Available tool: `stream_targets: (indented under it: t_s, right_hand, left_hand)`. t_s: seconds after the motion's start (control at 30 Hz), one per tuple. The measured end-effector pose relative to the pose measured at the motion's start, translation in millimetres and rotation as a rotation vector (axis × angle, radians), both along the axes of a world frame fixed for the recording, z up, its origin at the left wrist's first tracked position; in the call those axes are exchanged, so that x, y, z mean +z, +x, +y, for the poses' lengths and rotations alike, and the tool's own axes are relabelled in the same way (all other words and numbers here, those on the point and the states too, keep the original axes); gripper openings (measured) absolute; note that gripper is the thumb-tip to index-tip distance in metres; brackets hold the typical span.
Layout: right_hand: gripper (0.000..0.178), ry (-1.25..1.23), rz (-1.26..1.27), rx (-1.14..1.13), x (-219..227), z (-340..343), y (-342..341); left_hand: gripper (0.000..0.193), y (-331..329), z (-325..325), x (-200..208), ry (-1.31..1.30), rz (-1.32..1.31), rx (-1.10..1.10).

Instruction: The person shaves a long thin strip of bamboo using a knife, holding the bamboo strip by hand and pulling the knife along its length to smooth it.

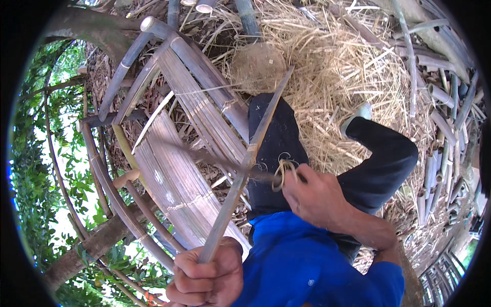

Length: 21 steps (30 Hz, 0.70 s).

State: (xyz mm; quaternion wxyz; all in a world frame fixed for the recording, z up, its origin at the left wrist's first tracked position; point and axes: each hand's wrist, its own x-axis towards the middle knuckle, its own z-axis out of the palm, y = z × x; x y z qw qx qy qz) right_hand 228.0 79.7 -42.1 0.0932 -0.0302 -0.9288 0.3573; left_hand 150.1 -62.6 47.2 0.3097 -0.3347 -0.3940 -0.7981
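Observation:
My left hand point(207, 276) is closed around the lower end of a long split bamboo strip point(227, 207). The strip slants up and away to the right, over my dark trouser leg, and tapers to a point. My right hand point(319, 197) is closed on the handle of a long knife, its dark blade point(204, 155) blurred and reaching left across the strip. Whether the edge touches the strip, I cannot tell. Thin pale curls point(285, 173) hang by the right fist, where the blade begins; the handle is mostly hidden in my fingers.
A slatted bamboo seat or frame point(179, 179) lies on my left, with poles point(207, 66) along it. Straw-like shavings point(337, 66) cover the ground ahead, around a round wooden block point(258, 66). Cut bamboo pieces point(442, 128) are piled at right. Green leaves point(30, 204) grow far left.

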Motion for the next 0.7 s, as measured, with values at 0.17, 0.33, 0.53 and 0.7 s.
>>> stream_targets:
  t_s: [0.17, 0.33, 0.53, 0.7]
  right_hand:
    - [0.011, 0.071, -0.192, -0.174, -54, 23, -16]
    - [0.011, -0.117, -0.035, 0.018, -26, 19, -14]
    - [0.013, 0.025, -0.187, -0.092, -82, 53, -37]
    - [0.015, 0.018, -0.272, -0.133, -147, 76, -49]
  left_hand:
    - [0.040, -1, 7, 1, -0.015, 0.081, -0.079]
    - [0.036, -11, 17, -7, 0.112, 0.127, -0.116]
    - [0.035, -16, 15, -3, 0.106, 0.135, -0.084]
    - [0.034, -13, 3, -2, 0.042, 0.077, -0.042]
